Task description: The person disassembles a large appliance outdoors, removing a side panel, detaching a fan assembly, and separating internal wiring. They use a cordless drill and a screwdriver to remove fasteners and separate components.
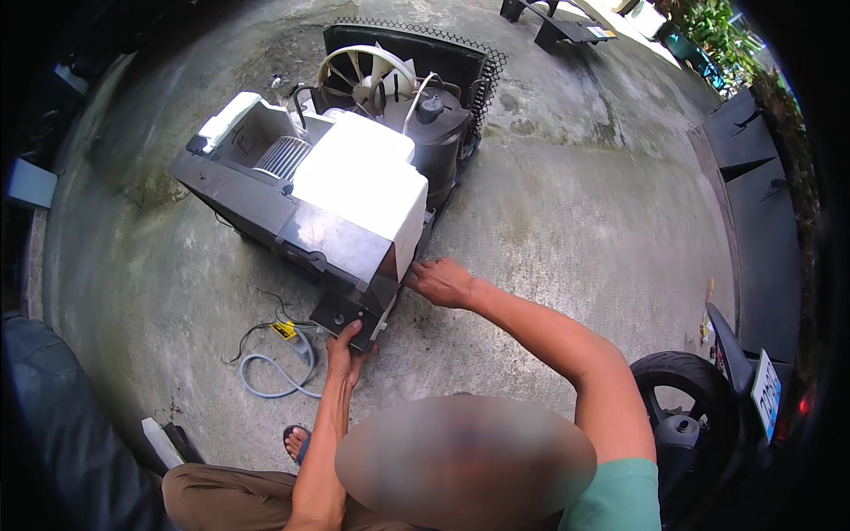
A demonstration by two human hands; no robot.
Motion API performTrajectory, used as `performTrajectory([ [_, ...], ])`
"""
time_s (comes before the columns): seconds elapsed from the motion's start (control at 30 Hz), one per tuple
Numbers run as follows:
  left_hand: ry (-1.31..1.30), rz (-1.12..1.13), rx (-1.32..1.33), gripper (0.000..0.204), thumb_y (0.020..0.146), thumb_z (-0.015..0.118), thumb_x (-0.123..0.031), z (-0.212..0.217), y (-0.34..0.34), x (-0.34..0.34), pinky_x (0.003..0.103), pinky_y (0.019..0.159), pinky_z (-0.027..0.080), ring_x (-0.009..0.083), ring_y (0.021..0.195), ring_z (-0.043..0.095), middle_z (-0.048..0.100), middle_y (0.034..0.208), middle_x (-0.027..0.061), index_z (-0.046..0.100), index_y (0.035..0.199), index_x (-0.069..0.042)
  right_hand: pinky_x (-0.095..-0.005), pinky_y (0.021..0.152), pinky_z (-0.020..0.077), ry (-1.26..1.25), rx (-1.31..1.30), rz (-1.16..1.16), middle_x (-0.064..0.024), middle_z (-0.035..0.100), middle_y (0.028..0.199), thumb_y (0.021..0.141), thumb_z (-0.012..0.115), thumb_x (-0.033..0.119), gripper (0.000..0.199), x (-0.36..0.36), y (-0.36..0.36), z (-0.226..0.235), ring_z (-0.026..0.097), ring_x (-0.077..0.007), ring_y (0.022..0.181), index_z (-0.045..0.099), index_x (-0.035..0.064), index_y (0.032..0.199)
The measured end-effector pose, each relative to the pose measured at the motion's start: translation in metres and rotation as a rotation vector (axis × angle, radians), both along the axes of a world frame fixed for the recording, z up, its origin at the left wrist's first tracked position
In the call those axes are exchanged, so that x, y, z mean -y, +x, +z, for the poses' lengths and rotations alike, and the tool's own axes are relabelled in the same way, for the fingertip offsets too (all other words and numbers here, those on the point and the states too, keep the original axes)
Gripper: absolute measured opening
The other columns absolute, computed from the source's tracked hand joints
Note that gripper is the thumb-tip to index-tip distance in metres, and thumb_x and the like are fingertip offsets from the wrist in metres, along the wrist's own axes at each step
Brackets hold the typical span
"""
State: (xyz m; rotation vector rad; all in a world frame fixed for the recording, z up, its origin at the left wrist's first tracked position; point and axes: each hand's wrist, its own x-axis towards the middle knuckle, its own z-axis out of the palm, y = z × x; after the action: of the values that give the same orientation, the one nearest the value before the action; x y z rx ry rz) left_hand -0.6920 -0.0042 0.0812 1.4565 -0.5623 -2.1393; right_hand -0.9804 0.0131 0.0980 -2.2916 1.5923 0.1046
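Observation:
A window air conditioner without its outer casing (235, 196) sits on the concrete in front of me. White foam (359, 168) covers its middle, beside a ribbed blower wheel (283, 157). At its near corner is a small dark control panel (335, 311) with a shaft sticking up. My left hand (343, 352) grips that panel's near edge, thumb on top and fingers below. My right hand (443, 281) is closed, its fingertips against the unit's right side by the near corner; what they hold, if anything, is hidden. A grey power cord (257, 376) with a yellow tag lies coiled left of my left hand.
On the unit's far end are a fan (367, 75), a dark compressor (436, 133) and a coil with mesh edging. A motorcycle wheel (682, 389) stands close at right. Dark panels (766, 221) line the right side. A black metal piece (567, 28) lies far back.

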Motion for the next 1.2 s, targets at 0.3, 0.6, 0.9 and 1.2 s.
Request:
performTrajectory([
  [0.3,0.016,-0.082,0.007,0.056,0.083,0.074,-0.029,0.004,0.003,0.004,0.053,0.085,0.053,0.0257,0.111,0.064,0.067,0.120,0.0100,0.055,0.131,-0.007,-0.0455,0.067,0.0549,0.093,0.149,-0.142,-0.0163,0.068,0.098,0.093,0.050,0.015,0.046,-0.003,0.001,-0.020,0.071,-0.0323,0.078,0.052,0.0147,0.139],
  [0.6,0.031,-0.147,0.017,0.062,0.083,0.075,-0.031,0.002,0.003,0.011,0.056,0.089,0.052,0.0265,0.116,0.061,0.064,0.127,0.0097,0.052,0.136,-0.009,-0.0455,0.050,0.0524,-0.313,0.204,0.107,-0.0076,0.068,0.066,0.091,0.053,0.017,0.044,0.014,-0.020,-0.067,0.070,-0.0296,0.060,0.055,0.0167,0.136],
  [0.9,-0.004,-0.059,0.021,0.054,0.083,0.073,-0.025,0.010,-0.001,0.006,0.052,0.082,0.056,0.0252,0.108,0.066,0.067,0.119,0.0119,0.054,0.131,-0.006,-0.0417,0.051,0.0529,-0.424,0.208,0.324,-0.0065,0.066,0.061,0.094,0.054,0.026,0.034,0.039,-0.031,-0.108,0.068,-0.0270,0.056,0.064,0.0237,0.127],
  [1.2,-0.055,-0.101,0.030,0.064,0.081,0.074,-0.025,0.013,0.021,0.000,0.046,0.082,0.059,0.0270,0.105,0.068,0.066,0.121,0.0150,0.050,0.134,0.001,-0.0392,0.057,0.0559,-0.278,0.145,0.256,-0.0092,0.068,0.068,0.094,0.056,0.025,0.019,0.036,-0.022,-0.074,0.070,-0.0269,0.062,0.069,0.0182,0.106],
])
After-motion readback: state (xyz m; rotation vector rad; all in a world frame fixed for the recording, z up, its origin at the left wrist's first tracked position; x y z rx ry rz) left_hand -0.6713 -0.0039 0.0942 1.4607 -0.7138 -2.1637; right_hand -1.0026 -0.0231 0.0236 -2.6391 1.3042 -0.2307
